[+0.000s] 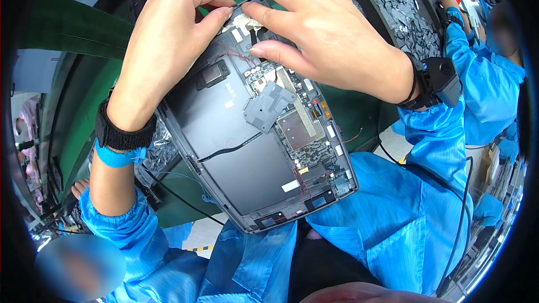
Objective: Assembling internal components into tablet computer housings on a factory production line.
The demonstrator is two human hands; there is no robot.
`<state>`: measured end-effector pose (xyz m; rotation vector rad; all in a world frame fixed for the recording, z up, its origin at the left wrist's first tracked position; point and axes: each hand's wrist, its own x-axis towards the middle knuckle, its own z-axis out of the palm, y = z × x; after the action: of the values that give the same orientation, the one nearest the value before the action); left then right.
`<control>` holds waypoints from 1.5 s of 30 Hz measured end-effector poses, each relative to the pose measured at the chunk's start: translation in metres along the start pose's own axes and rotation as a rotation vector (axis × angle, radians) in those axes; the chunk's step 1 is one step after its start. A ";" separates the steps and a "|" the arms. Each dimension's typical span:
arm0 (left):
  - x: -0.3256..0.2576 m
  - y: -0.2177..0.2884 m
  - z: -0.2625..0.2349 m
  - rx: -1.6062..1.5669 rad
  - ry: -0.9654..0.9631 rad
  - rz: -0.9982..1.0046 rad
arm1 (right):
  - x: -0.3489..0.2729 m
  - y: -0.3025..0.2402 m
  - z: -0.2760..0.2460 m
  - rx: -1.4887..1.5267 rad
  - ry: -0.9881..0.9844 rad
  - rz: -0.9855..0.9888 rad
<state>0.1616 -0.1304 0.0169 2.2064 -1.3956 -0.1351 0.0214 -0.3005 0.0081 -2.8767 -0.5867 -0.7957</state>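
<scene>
Over my lap, the opened tablet (247, 134) lies tilted; my left hand (163, 45) and right hand (331, 28) press spread fingers (264, 11) onto its top edge, gripping nothing else.

Your two hands, left hand (163, 45) and right hand (331, 28), crowd the upper centre over the opened tablet (247, 151), the parts tray (404, 11) blocks upper right, green mat (78, 106) at left lies open.
</scene>
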 end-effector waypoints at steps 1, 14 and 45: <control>0.001 0.001 0.000 0.016 0.008 0.000 | 0.003 0.000 -0.003 -0.031 -0.065 0.003; 0.000 0.000 0.001 0.017 0.041 0.026 | 0.006 0.016 0.009 0.128 0.200 0.025; -0.003 0.017 -0.005 -0.087 0.061 -0.094 | 0.028 0.047 0.026 0.313 0.287 -0.142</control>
<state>0.1482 -0.1312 0.0287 2.1866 -1.2306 -0.1574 0.0746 -0.3295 0.0006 -2.4060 -0.8027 -1.0118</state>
